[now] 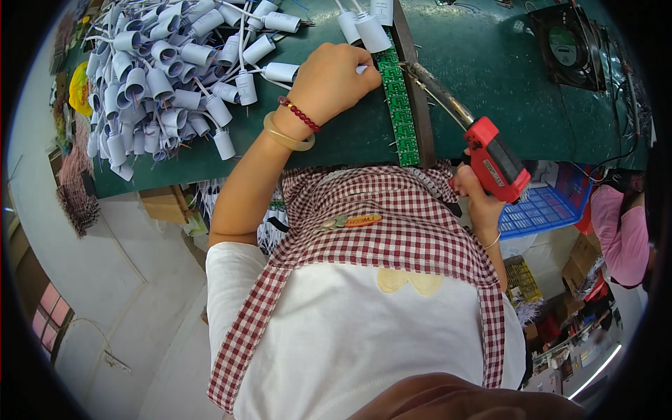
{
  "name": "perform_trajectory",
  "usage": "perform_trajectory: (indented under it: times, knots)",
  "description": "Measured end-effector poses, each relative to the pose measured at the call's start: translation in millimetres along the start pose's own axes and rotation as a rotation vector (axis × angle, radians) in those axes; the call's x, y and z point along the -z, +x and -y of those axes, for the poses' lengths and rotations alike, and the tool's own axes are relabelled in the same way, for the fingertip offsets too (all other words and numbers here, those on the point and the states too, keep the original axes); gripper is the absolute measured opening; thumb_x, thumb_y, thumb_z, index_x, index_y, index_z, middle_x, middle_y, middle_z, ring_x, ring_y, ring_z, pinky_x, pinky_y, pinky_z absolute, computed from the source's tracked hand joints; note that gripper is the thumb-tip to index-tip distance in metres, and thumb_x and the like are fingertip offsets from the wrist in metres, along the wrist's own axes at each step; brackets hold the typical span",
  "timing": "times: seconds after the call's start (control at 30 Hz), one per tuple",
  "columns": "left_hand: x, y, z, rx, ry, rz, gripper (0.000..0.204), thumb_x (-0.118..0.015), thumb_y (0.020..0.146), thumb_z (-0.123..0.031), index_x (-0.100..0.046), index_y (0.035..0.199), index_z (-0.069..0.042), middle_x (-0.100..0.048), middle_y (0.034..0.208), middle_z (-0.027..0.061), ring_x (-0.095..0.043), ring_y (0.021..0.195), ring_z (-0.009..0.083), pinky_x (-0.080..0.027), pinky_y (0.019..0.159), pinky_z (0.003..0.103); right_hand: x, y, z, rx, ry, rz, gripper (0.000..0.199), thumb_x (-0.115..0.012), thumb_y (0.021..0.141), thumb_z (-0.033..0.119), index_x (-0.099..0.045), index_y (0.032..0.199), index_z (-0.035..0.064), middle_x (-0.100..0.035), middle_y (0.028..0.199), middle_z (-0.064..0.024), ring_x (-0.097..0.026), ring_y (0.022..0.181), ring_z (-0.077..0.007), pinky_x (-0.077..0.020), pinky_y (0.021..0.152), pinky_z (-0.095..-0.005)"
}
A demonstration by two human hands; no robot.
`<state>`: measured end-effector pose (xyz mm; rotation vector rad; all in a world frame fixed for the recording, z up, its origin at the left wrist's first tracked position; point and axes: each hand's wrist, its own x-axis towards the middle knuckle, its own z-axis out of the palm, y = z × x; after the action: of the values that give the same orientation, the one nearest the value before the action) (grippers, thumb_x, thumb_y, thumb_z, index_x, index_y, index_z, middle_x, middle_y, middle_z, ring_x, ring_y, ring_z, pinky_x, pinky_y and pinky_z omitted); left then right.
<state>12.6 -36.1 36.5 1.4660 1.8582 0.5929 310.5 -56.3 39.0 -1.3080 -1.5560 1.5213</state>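
Observation:
My left hand [332,80] is closed in a pinch at the left edge of a strip of small green circuit boards [399,105]. A bit of white shows by its fingers, but what they hold is hidden. In my right hand [479,199] is a red and black soldering gun [493,157], gripped by its handle. The gun's metal barrel slants up and left, its tip close over the boards near my left fingers. Along the right side of the strip runs a dark bar [420,119]. White cylindrical housings with wires [371,31] lie at the strip's far end.
A large heap of white wired housings [168,84] covers the left of the green table [476,42]. A black fan [567,45] stands at the far right, with cables beside it. Below the table's right edge is a blue plastic basket [539,210]; a person in a pink sleeve [616,234] is nearby.

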Motion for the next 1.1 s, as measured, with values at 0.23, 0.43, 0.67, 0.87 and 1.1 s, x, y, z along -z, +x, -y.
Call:
perform_trajectory:
  times: [0.23, 0.43, 0.67, 0.87, 1.1]
  knots:
    - [-1.7, -0.7, 1.0, 0.082, -0.019, -0.015, 0.022, -0.061, 0.072, -0.023, -0.07, 0.078, -0.003, -0.061, 0.064, 0.019, -0.06, 0.059, 0.0356, -0.05, 0.06, 0.041, -2.7, 1.5, 1.4, -0.049, 0.063, -0.012, 0.028, -0.06, 0.084, 0.001, -0.054, 0.11, -0.0052, -0.056, 0.065, -0.0058, -0.046, 0.051, -0.0082, -0.0348, 0.048, -0.021]
    - [10.6, -5.3, -4.3, 0.032, -0.027, 0.081, 0.023, -0.056, 0.082, -0.019, -0.064, 0.084, 0.003, -0.062, 0.064, 0.0069, -0.059, 0.05, 0.0114, -0.046, 0.047, 0.024, -7.4, 3.8, 11.6, -0.094, 0.177, -0.01, 0.028, -0.059, 0.084, 0.001, -0.052, 0.11, -0.006, -0.055, 0.064, -0.0066, -0.045, 0.05, -0.0087, -0.0334, 0.048, -0.0214]
    - [33.9, -46.2, -16.6, 0.391, -0.379, 0.141, 0.029, -0.064, 0.082, -0.014, -0.059, 0.109, -0.003, -0.064, 0.087, 0.0073, -0.06, 0.059, 0.0147, -0.045, 0.048, 0.029, -5.5, 8.3, 14.0, -0.088, 0.24, -0.016, 0.026, -0.057, 0.084, 0.0, -0.051, 0.109, -0.0059, -0.053, 0.062, -0.0071, -0.042, 0.047, -0.0095, -0.0362, 0.049, -0.0243]
    - [32.6, -42.9, -53.3, -0.47, 0.936, -0.383, 0.019, -0.063, 0.072, -0.013, -0.063, 0.091, -0.009, -0.058, 0.098, 0.0, -0.057, 0.096, 0.0185, -0.047, 0.08, 0.032, -3.2, 12.9, 15.6, -0.066, 0.383, -0.068, 0.025, -0.061, 0.081, -0.004, -0.056, 0.106, -0.0065, -0.055, 0.064, -0.0049, -0.047, 0.049, -0.0074, -0.0372, 0.047, -0.0208]
    - [19.0, 41.4, -16.3, -0.873, 0.243, -0.101, 0.039, -0.057, 0.07, 0.006, -0.062, 0.105, -0.011, -0.055, 0.114, 0.0074, -0.057, 0.1, 0.028, -0.049, 0.083, 0.034, -1.3, 0.9, 26.1, 0.028, 0.446, -0.136, 0.025, -0.054, 0.085, -0.005, -0.051, 0.109, -0.0066, -0.051, 0.061, -0.0071, -0.042, 0.047, -0.0091, -0.0375, 0.048, -0.0228]
